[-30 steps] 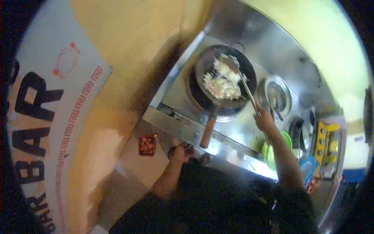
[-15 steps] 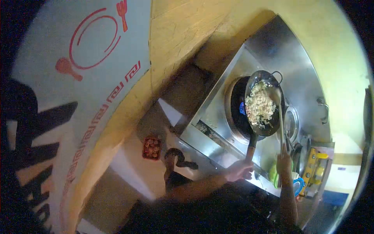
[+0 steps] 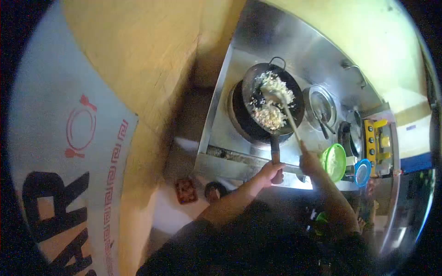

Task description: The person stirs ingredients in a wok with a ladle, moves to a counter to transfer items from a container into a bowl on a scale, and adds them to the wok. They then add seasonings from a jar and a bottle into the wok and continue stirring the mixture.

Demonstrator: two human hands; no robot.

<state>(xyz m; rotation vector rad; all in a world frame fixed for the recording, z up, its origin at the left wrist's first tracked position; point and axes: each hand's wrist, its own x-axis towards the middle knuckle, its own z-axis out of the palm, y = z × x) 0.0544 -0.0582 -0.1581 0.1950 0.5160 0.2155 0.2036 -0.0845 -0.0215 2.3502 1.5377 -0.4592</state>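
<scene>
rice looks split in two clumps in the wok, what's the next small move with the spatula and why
Probably draw the spatula down through the upper clump toward the lower one. The rice lies in two heaps inside the wok, the right hand holds the spatula's long handle, and the left hand grips the wok handle to steady it.

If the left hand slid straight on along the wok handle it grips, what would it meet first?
Most likely the rim of the dark round wok holding fried rice. The left hand points up the wooden handle, which runs straight into it; depth is unclear.
</scene>
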